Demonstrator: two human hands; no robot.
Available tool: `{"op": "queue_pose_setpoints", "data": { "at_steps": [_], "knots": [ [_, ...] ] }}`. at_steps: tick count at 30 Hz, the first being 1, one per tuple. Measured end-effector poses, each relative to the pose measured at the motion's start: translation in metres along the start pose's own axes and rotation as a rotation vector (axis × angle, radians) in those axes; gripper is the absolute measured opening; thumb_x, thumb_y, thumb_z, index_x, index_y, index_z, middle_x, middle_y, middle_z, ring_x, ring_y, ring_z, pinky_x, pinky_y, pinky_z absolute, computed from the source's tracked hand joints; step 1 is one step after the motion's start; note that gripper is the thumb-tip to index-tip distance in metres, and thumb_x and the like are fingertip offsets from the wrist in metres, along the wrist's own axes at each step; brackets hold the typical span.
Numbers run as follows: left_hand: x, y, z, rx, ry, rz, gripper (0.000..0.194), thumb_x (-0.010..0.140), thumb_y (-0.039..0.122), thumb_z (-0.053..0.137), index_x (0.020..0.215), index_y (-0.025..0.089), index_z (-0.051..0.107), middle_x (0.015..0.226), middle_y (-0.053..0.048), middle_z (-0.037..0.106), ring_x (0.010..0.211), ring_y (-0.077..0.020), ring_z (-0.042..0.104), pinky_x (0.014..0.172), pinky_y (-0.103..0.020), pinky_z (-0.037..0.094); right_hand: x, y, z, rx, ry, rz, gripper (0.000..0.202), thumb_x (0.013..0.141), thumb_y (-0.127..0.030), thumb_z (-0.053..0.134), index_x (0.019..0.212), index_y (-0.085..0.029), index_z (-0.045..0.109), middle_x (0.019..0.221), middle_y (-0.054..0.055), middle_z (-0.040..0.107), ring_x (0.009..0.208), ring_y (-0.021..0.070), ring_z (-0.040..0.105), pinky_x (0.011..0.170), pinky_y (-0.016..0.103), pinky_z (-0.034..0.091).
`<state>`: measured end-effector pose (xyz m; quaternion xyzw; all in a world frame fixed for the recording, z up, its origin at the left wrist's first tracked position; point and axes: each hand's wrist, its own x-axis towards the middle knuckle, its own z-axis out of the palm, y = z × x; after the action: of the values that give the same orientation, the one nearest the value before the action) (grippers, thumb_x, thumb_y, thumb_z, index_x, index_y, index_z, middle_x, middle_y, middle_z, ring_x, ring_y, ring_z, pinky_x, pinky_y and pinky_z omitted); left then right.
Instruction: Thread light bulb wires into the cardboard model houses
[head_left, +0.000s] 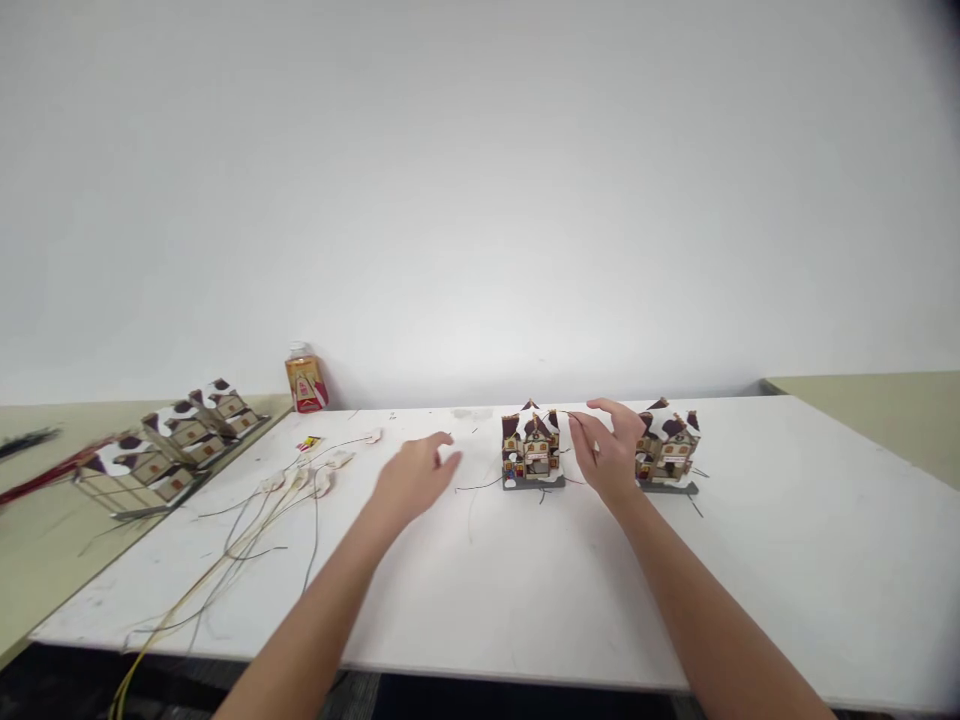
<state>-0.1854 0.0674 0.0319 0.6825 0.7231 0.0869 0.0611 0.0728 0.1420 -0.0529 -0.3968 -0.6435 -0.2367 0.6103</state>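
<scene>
A small model house (532, 452) with a dark, snow-patched roof stands upright on a grey base, with thin wires coming out at its sides. Just right of its roof, my right hand (611, 450) has thumb and fingertips closed on a thin dark wire (573, 414). A second, similar model house (673, 450) is behind and right of that hand, partly hidden by it. My left hand (414, 478) hovers left of the first house, thumb and index finger apart, with nothing seen between them.
At the left edge are more model houses (180, 435), and red wires (56, 475) lie beyond them. Yellow and grey wires with whitish ends (296, 480) spread over the white table (487, 600). A bottle (306, 380) stands by the wall near a small colourful packet (307, 443).
</scene>
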Motion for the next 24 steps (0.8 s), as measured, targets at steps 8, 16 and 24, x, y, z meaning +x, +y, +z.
{"op": "queue_pose_setpoints", "data": {
  "at_steps": [8, 16, 24],
  "knots": [
    [0.014, 0.057, 0.041, 0.079, -0.205, 0.036, 0.019, 0.076, 0.030, 0.054, 0.087, 0.017, 0.064, 0.092, -0.012, 0.067, 0.078, -0.0274, 0.065, 0.060, -0.032, 0.047, 0.003, 0.010, 0.002, 0.008, -0.026, -0.025, 0.025, 0.084, -0.014, 0.056, 0.106, -0.023, 0.062, 0.106, 0.009, 0.056, 0.099, 0.0197, 0.054, 0.089, 0.037, 0.042],
    [0.016, 0.031, 0.068, 0.087, 0.306, 0.044, 0.038, 0.096, 0.036, 0.026, 0.104, 0.021, 0.060, 0.092, -0.009, 0.068, 0.069, -0.0197, 0.064, 0.053, -0.025, 0.039, 0.004, 0.010, 0.000, 0.023, -0.158, 0.007, 0.016, 0.083, -0.012, 0.050, 0.094, -0.019, 0.060, 0.095, 0.008, 0.062, 0.092, 0.0189, 0.056, 0.085, 0.035, 0.042],
    [0.024, 0.024, 0.090, -0.297, 0.802, 0.556, 0.020, 0.090, 0.020, 0.047, 0.104, 0.020, 0.063, 0.095, -0.002, 0.070, 0.074, -0.0105, 0.066, 0.057, -0.018, 0.051, -0.004, 0.002, 0.003, 0.093, -0.334, 0.180, 0.015, 0.078, -0.008, 0.044, 0.082, -0.018, 0.054, 0.081, 0.004, 0.057, 0.072, 0.0140, 0.054, 0.068, 0.027, 0.042]
  ]
}}
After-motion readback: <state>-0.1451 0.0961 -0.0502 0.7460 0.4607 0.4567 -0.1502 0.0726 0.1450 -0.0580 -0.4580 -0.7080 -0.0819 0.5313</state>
